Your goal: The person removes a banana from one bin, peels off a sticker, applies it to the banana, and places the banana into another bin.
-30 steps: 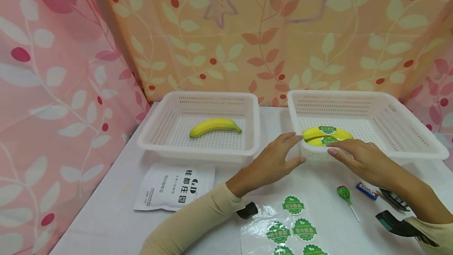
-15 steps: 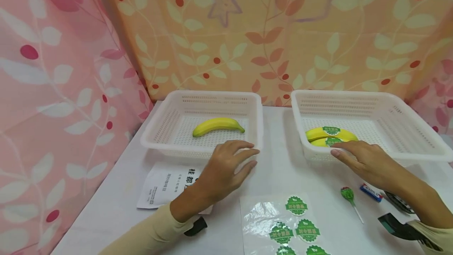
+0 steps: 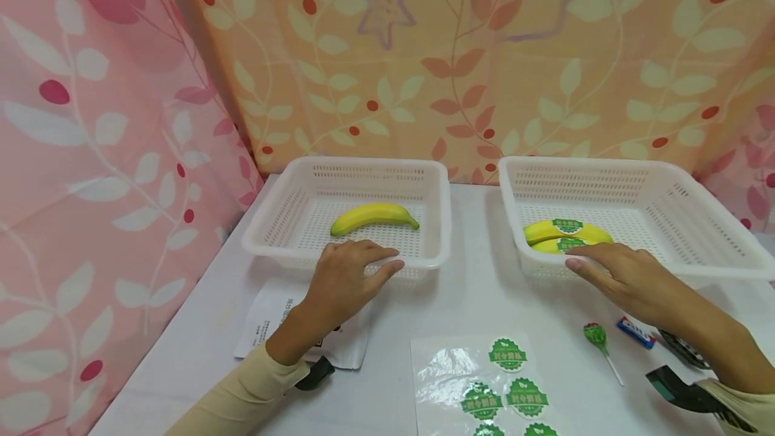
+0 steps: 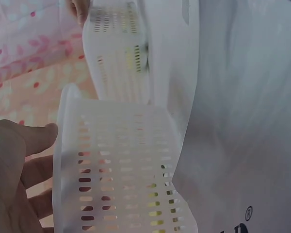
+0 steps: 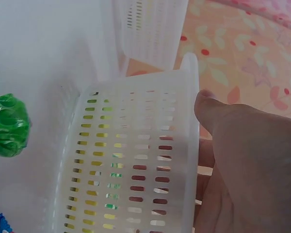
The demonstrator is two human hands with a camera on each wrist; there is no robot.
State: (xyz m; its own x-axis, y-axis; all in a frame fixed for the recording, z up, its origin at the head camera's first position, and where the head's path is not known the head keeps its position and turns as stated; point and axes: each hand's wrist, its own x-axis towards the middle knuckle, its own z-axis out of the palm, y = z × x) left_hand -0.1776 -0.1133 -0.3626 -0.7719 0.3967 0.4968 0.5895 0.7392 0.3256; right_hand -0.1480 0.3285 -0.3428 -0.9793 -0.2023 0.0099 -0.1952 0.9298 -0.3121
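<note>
My left hand point(image 3: 354, 273) lies with fairly straight fingers over the near rim of the left white basket point(image 3: 437, 221), thumb on the outside; it holds nothing. A plain yellow banana point(image 3: 373, 215) lies in that basket just beyond the fingers. My right hand point(image 3: 614, 273) rests flat on the near rim of the right white basket point(image 3: 717, 221), its fingertips beside two bananas with green stickers point(image 3: 566, 232). In the left wrist view the left hand point(image 4: 14, 165) sits against the basket wall point(image 4: 121, 179). The right wrist view shows the right hand point(image 5: 242, 165) at the right basket's rim point(image 5: 136, 160).
A clear sheet of green round stickers point(image 3: 484, 382) lies at the front centre of the white table. A white printed packet point(image 3: 272, 318) lies under my left wrist. A green lollipop point(image 3: 595, 335), a blue candy point(image 3: 636, 332) and a dark tool point(image 3: 672, 382) lie front right. Patterned curtains close off the back and left.
My left hand has moved left from the right basket's corner across the gap to the near rim of the left basket. The right hand has stayed on the right basket's rim.
</note>
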